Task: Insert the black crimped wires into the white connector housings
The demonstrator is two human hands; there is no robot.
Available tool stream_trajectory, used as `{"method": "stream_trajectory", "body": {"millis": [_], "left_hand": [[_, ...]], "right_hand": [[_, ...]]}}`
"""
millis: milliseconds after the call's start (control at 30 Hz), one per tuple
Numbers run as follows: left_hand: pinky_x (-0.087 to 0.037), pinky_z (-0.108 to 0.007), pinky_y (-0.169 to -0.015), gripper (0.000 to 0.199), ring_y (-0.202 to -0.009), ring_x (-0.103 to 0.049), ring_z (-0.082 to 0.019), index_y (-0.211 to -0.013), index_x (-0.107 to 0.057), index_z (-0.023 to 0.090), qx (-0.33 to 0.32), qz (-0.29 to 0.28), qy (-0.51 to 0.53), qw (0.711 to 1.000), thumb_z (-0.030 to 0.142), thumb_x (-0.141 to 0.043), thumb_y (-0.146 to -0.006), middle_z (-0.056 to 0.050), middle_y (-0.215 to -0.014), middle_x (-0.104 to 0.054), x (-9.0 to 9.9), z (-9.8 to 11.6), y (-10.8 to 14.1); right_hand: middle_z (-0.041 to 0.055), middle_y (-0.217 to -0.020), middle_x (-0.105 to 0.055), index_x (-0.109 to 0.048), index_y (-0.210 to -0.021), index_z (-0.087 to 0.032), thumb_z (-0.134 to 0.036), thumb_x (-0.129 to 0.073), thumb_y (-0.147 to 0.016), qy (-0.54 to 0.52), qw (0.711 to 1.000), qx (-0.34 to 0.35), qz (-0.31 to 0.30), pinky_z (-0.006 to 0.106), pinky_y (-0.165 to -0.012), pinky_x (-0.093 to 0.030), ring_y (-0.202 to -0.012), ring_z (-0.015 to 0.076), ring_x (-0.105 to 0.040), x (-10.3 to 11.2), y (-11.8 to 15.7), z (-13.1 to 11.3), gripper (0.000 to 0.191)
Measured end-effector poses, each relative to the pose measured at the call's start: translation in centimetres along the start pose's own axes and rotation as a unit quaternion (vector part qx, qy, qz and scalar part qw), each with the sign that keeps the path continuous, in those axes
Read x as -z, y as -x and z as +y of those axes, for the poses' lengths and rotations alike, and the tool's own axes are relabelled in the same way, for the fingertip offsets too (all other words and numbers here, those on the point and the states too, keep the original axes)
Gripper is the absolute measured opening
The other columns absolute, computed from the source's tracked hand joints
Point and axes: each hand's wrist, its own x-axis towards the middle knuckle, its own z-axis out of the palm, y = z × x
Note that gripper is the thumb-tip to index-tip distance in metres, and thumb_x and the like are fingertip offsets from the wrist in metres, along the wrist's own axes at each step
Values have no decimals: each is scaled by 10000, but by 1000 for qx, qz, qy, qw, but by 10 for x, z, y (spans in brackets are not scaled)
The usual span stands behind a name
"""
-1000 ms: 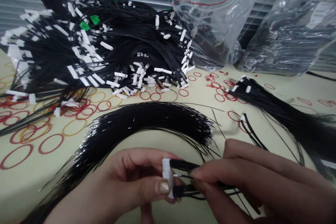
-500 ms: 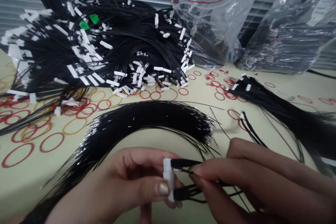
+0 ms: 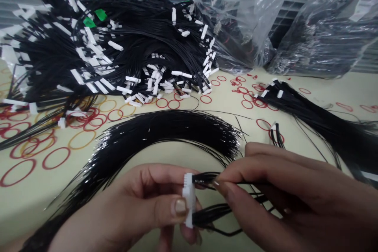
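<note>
Right now both hands are working close together above the worktop. The left hand has its grip clenched on a white connector, which stands on end between thumb and fingers near the bottom of the view. The right hand has its grip closed on the upper black wires, pinching them just beside the connector, while a lower bunch of wires leaves the same side. A pinch this near the connector looks like good handling, since it keeps the wires straight and unlikely to kink. A firm left grip should hold the connector steady against any pull. Beyond the hands lie a curved bundle of loose wires, a heap of connector-ended wires, scattered rubber bands and 2 clear plastic bags.
</note>
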Motion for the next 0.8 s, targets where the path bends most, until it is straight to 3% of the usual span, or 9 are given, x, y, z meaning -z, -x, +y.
{"method": "stream_trajectory", "body": {"millis": [100,200,367,400,467,600,633,700,800], "left_hand": [[-445,-60,-428,147,-546,-575,-64,-833,-708,169,-5,-45,6,999,205,-662,-699,9,-616,-640,1,0,-1],[-437,-49,-426,92,-534,-566,-50,-763,-718,188,4,17,4,1000,191,-669,-686,33,-589,-632,0,1,0],[-452,-72,-421,158,-554,-591,-76,-802,-707,173,-11,-45,20,999,232,-692,-656,19,-624,-652,2,0,0],[-448,-56,-446,130,-583,-600,-70,-809,-705,174,-14,10,12,1000,217,-663,-693,17,-639,-655,3,0,0],[-440,-59,-417,110,-527,-584,-65,-750,-709,155,-3,-21,7,1000,226,-684,-670,16,-577,-643,5,-1,-1],[-454,-77,-431,219,-529,-603,-74,-865,-684,209,-35,-45,22,998,216,-710,-647,23,-597,-663,7,-3,-1],[-451,-73,-440,202,-513,-593,-60,-883,-671,219,-30,14,17,999,200,-685,-682,32,-586,-650,6,-3,-1],[-462,-79,-448,116,-520,-597,-60,-814,-664,198,-33,39,25,998,170,-667,-702,29,-592,-643,5,-3,0],[-475,-88,-457,95,-549,-609,-71,-797,-672,184,-40,22,29,999,143,-658,-713,9,-629,-649,5,-3,0]], "right_hand": [[-63,-499,-484,-605,-637,-213,-76,-577,-649,-31,999,-36,-9,125,-309,-285,-404,22,-433,-2,0,-2,140],[-72,-485,-485,-598,-625,-224,-105,-573,-663,-57,997,-51,-9,136,-302,-271,-372,21,-404,-3,-1,-1,127],[-78,-477,-520,-607,-650,-233,-119,-571,-684,-77,992,-73,-74,113,-297,-319,-367,37,-429,1,-5,3,124],[-78,-481,-528,-610,-660,-232,-116,-565,-689,-82,989,-79,-89,104,-302,-337,-371,40,-447,2,-5,4,128],[-78,-493,-545,-610,-667,-226,-107,-557,-694,-96,987,-87,-98,92,-312,-364,-379,41,-476,1,-5,6,133],[-65,-489,-532,-615,-633,-224,-107,-570,-682,-110,992,-53,-39,106,-298,-344,-377,42,-474,0,-4,4,134],[-56,-502,-527,-617,-639,-221,-108,-574,-679,-91,995,-42,-26,117,-316,-356,-395,46,-480,1,-4,2,127],[-44,-550,-530,-628,-692,-217,-107,-602,-658,-28,999,-13,-22,138,-367,-397,-436,52,-497,5,-3,-2,117],[-45,-567,-525,-633,-754,-242,-173,-644,-648,84,994,69,-4,151,-366,-408,-424,50,-479,11,-2,-7,126]]}}
